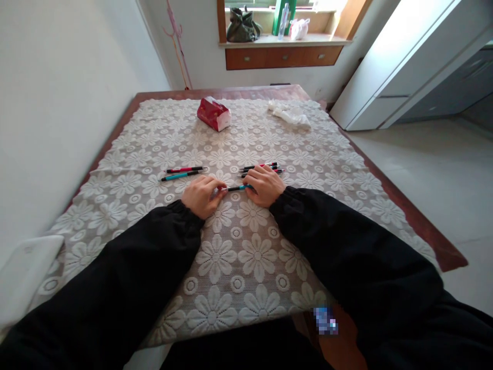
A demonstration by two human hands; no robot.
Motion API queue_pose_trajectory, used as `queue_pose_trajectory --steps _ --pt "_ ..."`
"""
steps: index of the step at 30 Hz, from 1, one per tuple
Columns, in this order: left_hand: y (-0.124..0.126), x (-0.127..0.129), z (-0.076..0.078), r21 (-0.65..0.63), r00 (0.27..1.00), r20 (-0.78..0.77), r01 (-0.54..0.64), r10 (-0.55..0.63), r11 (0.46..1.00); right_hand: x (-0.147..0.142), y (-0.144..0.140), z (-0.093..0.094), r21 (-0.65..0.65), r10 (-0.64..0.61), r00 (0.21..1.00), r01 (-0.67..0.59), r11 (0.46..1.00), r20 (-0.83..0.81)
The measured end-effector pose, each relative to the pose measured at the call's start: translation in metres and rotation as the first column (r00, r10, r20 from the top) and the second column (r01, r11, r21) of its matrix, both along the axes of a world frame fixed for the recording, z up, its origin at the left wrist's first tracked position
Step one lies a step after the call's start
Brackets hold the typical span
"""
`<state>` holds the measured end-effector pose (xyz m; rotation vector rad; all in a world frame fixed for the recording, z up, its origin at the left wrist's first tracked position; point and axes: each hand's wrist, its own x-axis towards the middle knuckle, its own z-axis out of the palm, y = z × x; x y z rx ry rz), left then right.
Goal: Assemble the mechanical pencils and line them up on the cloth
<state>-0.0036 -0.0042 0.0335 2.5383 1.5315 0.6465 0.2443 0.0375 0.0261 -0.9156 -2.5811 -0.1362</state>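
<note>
A blue and black pen [236,188] lies level between my two hands, just above or on the lace tablecloth. My left hand [204,196] pinches its thin tip end between thumb and fingertips. At the other end, my right hand [265,186] is closed on the blue barrel, with part of the pen hidden under the fingers. Several red and black pens [269,165] lie right behind my right hand, which partly covers them. Beyond my left hand are a red and black pen [185,169] and another blue and black pen [179,176], side by side.
A floral lace tablecloth [215,255] covers the wooden table. Towards its far side lie a red tissue pack [214,114] and a crumpled clear plastic bag [289,115]. A white object [33,259] sits at the left edge. A white wall borders the left side.
</note>
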Motion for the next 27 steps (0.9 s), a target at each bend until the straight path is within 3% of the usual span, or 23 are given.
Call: queue_pose_trajectory --steps 12,18,21,24,27 --pt "-0.001 0.000 0.000 -0.006 0.997 0.018 -0.069 0.069 0.998 0.034 0.024 0.020 0.047 -0.088 0.987 0.083 0.995 0.135" --pt "-0.002 -0.001 -0.001 0.018 0.996 -0.003 -0.091 0.091 0.996 0.031 0.024 0.017 -0.016 -0.087 0.988 0.090 0.996 0.131" --pt "-0.002 -0.001 -0.001 0.017 0.998 0.013 -0.056 0.055 0.998 0.038 0.028 0.025 -0.091 -0.108 0.986 0.120 0.989 0.130" --pt "-0.001 -0.001 -0.002 0.019 0.999 0.012 0.042 -0.042 0.999 0.054 0.035 0.038 -0.199 -0.239 0.959 0.267 0.943 0.153" --pt "0.000 -0.001 -0.004 -0.014 0.989 -0.030 0.141 -0.142 0.990 0.075 0.038 0.046 -0.286 -0.413 0.849 0.507 0.813 0.330"
